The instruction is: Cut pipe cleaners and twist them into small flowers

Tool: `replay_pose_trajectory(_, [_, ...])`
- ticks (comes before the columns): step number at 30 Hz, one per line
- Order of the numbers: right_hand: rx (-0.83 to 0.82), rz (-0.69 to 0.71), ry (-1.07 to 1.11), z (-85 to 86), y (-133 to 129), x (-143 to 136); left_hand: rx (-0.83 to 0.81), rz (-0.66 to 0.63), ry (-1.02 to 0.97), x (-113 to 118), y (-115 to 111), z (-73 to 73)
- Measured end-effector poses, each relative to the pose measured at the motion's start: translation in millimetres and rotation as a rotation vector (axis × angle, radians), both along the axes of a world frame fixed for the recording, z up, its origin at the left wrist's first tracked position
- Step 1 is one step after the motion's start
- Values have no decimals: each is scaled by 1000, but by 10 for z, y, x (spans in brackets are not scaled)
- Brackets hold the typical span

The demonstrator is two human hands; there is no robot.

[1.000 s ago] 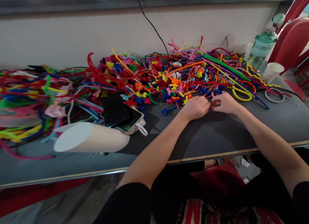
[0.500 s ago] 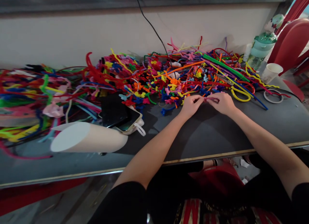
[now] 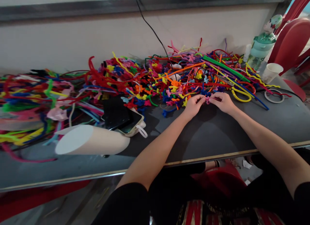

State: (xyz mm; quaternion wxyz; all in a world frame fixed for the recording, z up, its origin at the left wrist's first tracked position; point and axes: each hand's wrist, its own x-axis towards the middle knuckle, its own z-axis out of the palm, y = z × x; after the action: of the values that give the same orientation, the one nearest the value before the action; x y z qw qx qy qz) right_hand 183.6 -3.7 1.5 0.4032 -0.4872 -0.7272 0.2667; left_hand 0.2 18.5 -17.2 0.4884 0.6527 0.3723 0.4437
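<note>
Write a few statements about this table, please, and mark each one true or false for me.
1. The left hand and right hand both hold a small pink piece. True.
2. The cup is tipped over. False: it stands upright.
3. The white ring lies to the right of both hands. True.
4. The cased phone is nearer the right hand. False: it is nearer the left hand.
5. A black cord hangs in front of the wall. True.
6. The sleeves are white. False: they are black.
</note>
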Motion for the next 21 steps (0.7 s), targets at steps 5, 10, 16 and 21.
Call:
replay_pose_trajectory(5, [-8,-49,103,-1,-23,-75,-282,-4,-222,85,-118,50])
replay_pose_trajectory(10, [26,-135,112,51,-88,-187,-426,11,-359,113,-152,81])
replay_pose_trajectory(16, [21,-147,94,85,-110,-172,-374,30,-351,111,-125,32])
replay_pose_trajectory(21, [-2,-155,128,22,-64,-82,-62,112,-127,75,-93,-22])
